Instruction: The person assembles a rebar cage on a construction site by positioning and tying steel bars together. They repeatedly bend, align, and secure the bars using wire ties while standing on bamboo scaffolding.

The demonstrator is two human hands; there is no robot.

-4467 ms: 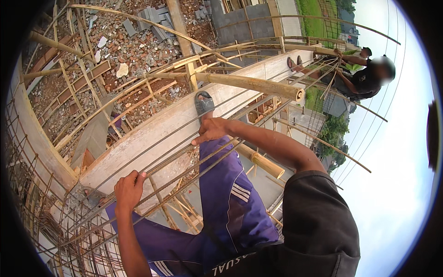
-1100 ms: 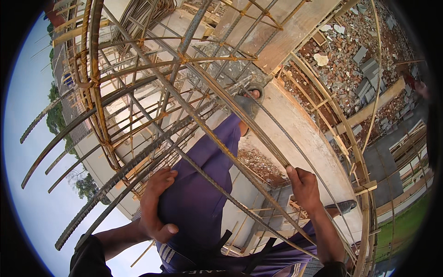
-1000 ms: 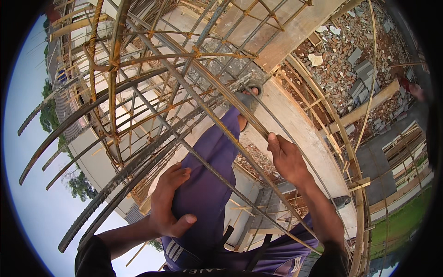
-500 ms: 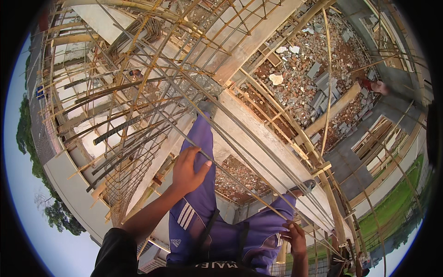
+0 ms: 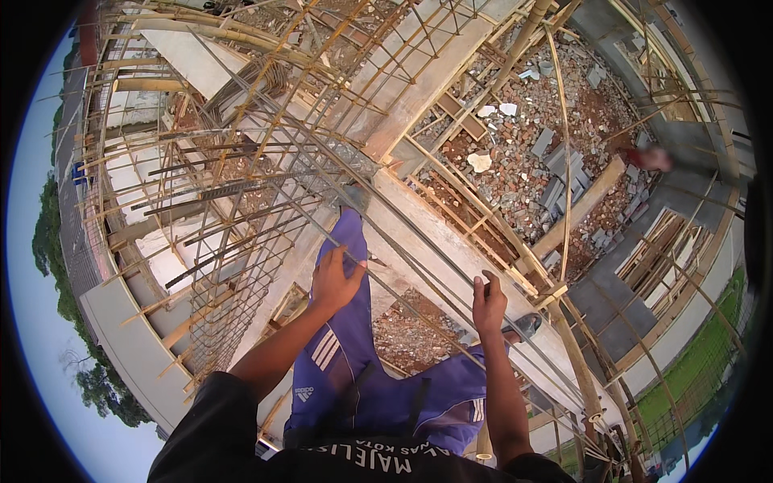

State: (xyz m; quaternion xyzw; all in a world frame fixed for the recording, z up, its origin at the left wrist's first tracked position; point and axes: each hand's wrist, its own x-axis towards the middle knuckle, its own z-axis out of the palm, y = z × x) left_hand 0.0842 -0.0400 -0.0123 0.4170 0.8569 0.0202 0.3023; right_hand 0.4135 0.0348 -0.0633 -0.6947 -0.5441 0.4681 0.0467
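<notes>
Left hand (image 5: pixel 334 283), grip loosely curled at rebar (image 5: pixel 402 299); right hand (image 5: pixel 489 307), half-curled, hold unclear; slack hold could let rebar slide.

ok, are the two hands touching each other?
Apart. The head view shows a wide gap between the left hand and the right hand.

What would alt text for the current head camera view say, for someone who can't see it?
A person's left hand is at a steel bar above purple trousers; the right hand is raised near other long bars. Beyond lie a pale beam and brick rubble.
</notes>
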